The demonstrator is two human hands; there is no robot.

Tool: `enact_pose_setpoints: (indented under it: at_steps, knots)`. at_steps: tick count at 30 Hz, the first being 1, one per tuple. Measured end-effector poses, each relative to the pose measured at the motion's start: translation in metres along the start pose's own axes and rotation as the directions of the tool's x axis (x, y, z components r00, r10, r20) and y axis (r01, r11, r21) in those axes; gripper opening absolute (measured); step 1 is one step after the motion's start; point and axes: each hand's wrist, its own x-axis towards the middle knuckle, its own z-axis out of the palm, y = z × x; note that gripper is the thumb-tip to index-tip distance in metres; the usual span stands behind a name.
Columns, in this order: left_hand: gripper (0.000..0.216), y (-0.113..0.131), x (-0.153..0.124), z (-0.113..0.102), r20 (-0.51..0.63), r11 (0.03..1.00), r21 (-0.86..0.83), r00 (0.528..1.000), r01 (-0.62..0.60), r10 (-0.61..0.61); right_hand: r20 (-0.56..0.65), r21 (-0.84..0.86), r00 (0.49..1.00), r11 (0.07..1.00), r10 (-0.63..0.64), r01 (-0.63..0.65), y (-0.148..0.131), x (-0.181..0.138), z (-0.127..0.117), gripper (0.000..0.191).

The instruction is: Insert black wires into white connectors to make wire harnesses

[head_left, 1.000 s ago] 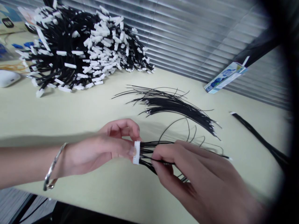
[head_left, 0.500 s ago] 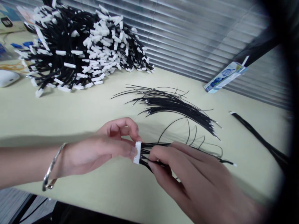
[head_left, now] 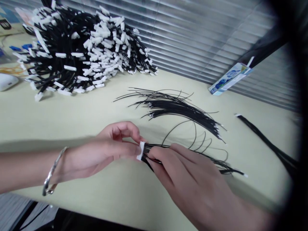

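- Head view: the person's left hand, a thin metal bangle on its wrist, pinches a small white plastic multi-pin connector housing between thumb and fingertips, just above the pale green tabletop.
- The right hand is closed on the thin black wires at the back of the housing, its fingertips touching them right beside the white shell; which single wire it grips cannot be told.
- The wires already seated trail to the right from the housing, loop upward, and end on the table near a small white tip.
- By the look of it, the step in hand is seating a wire's terminal into one slot of the housing. The next move would call for a straight push along the slot while the left hand keeps the shell steady, then a pick from the loose stock.
- That stock, a fanned bundle of loose black wires with bare metal ends, lies on the table just beyond the hands.
- At the far left rises a large heap of finished black harnesses with white connectors, well apart from the hands.
- A blue-and-white carton leans against the grey window blinds at the back right.
- One more black cable lies at the right edge.
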Motion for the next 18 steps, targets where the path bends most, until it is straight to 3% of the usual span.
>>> enact_pose_setpoints:
  at_steps: [12,18]
  knots:
    - [0.017,0.001,0.002,0.003,-0.027,1.0,0.009,1.0,-0.015,0.016,-0.057,0.093,0.995,0.993,0.082,-0.077,0.001,0.001,0.015,0.018]
    - [0.016,0.001,0.0,-0.003,0.047,1.0,-0.019,0.999,0.008,-0.007,0.103,0.277,0.986,0.948,0.135,-0.158,0.008,0.004,-0.002,0.022]
